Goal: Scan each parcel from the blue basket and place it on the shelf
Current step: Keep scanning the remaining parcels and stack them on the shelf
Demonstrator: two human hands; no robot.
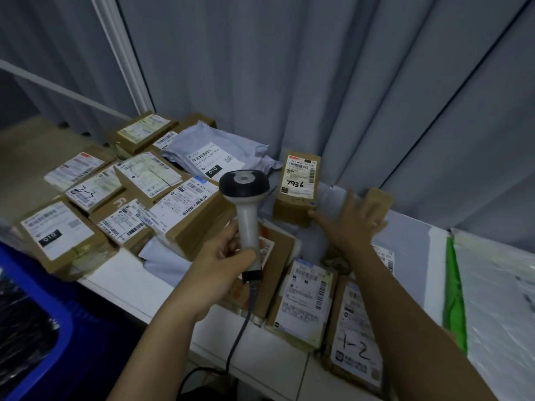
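My left hand [220, 256] grips the handle of a white barcode scanner [244, 198] with a dark head, held upright over the middle of the white shelf [127, 282]. Its cable hangs down toward me. My right hand [347, 224] reaches to the back right with fingers spread, resting on a small brown cardboard parcel [379, 198] near the curtain; motion blurs the fingers. My thumb points toward a brown box marked 7936 [298, 183] standing just to the left. The blue basket [55, 302] shows at the lower left with dark contents.
Several labelled cardboard parcels cover the shelf's left and front. A grey poly mailer [220, 151] lies at the back. A white and green plastic bag [492, 299] lies at the right. A grey curtain [347, 82] closes off the back.
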